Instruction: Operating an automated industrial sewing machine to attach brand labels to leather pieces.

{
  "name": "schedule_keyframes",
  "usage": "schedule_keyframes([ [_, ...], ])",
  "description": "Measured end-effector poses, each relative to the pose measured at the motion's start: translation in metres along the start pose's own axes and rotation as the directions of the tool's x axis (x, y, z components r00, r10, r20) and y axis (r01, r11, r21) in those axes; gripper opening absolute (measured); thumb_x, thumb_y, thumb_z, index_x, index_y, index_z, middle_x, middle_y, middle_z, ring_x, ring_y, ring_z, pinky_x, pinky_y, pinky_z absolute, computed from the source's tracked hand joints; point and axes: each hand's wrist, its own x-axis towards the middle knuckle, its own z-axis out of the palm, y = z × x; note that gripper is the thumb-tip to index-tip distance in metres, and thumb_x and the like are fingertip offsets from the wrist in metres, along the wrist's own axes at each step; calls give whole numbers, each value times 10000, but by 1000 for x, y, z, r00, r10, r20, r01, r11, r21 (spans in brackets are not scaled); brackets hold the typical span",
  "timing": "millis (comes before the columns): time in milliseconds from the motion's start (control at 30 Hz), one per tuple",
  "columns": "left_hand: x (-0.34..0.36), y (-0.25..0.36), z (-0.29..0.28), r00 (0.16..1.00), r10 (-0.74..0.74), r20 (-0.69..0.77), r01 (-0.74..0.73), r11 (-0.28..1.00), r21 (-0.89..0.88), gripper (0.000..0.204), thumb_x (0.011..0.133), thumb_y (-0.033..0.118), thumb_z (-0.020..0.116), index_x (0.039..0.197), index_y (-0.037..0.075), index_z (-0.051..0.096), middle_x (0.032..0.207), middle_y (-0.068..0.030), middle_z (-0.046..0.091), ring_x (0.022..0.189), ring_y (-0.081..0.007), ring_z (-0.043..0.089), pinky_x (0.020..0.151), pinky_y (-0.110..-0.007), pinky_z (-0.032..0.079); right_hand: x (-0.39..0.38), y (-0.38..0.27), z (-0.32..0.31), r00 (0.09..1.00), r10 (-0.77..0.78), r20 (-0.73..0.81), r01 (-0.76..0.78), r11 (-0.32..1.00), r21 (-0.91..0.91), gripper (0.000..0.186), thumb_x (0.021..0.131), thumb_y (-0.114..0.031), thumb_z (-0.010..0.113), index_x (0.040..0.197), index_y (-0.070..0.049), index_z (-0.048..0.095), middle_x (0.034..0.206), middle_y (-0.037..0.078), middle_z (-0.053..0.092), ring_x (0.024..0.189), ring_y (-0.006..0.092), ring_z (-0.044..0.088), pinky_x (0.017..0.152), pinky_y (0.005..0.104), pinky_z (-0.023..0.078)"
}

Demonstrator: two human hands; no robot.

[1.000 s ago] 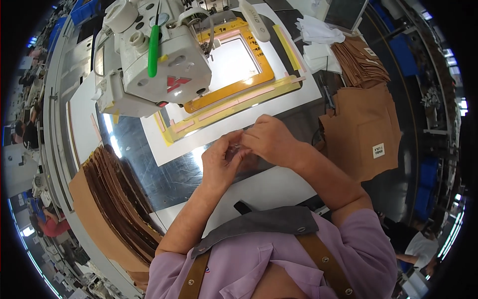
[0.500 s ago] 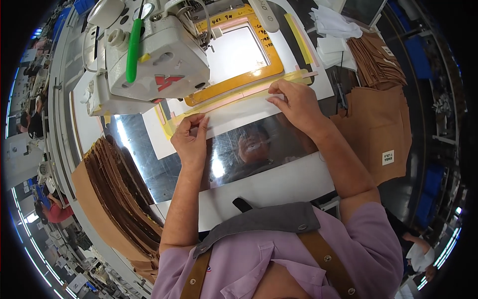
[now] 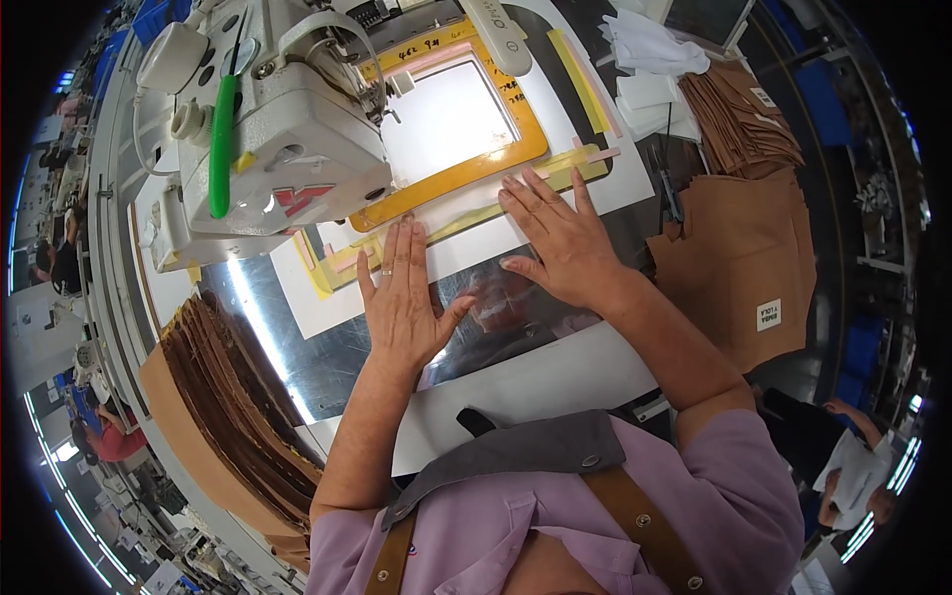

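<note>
My left hand (image 3: pixel 405 302) lies palm down with its fingers stretched, the fingertips on a strip of yellow and pink tape (image 3: pixel 461 220). To its right, my right hand (image 3: pixel 560 243) is spread flat, its fingertips on the same taped strip. The strip runs across a white sheet (image 3: pixel 297 297), just on my side of a yellow frame (image 3: pixel 466 178) with handwriting on it. Neither hand grips anything. Beyond my left hand stands the head of a white sewing machine (image 3: pixel 297 149), its needle area over the frame's bright white window.
A green-handled tool (image 3: pixel 224 149) rests against the machine. Brown panels are stacked at the left (image 3: pixel 213 426); more brown pieces (image 3: pixel 734 258) lie at the right, near dark scissors-like tools (image 3: pixel 671 188) and white cloth (image 3: pixel 654 45). A shiny metal plate (image 3: pixel 337 372) covers the near worktop.
Both hands have gone from pinched fingers at the strip's near edge to flat, stretched fingers on it. The view has shifted slightly.
</note>
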Motion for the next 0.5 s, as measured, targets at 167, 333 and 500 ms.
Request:
schedule_keyframes([
  [167, 23, -6, 4, 999, -7, -32, 7, 1000, 8, 1080, 930, 815, 451, 1612, -13, 327, 1643, -232, 383, 1566, -362, 305, 1261, -611, 88, 20, 13, 1, 996, 67, 66, -60, 993, -104, 779, 1036, -637, 453, 1577, -76, 435, 1599, 139, 459, 1543, 314, 349, 1278, 661, 35],
  [333, 31, -11, 7, 998, -12, -58, 9, 999, -42, 1079, 942, 836, 365, 1597, -21, 361, 1634, -251, 388, 1541, -410, 321, 1262, -602, 100, 29, 19, 0, 986, 107, 124, -92, 988, -121, 827, 1020, -698, 428, 1558, -70, 456, 1545, 165, 509, 1522, 347, 383, 1272, 671, 7],
  [500, 37, -14, 5, 998, -27, -51, 26, 999, -24, 1067, 956, 826, 315, 1603, -22, 353, 1658, -246, 356, 1551, -410, 300, 1267, -593, 96, 31, 19, 0, 987, 112, 115, -108, 994, -34, 807, 1013, -631, 525, 1547, -32, 439, 1512, 223, 508, 1513, 412, 375, 1271, 672, 6],
])
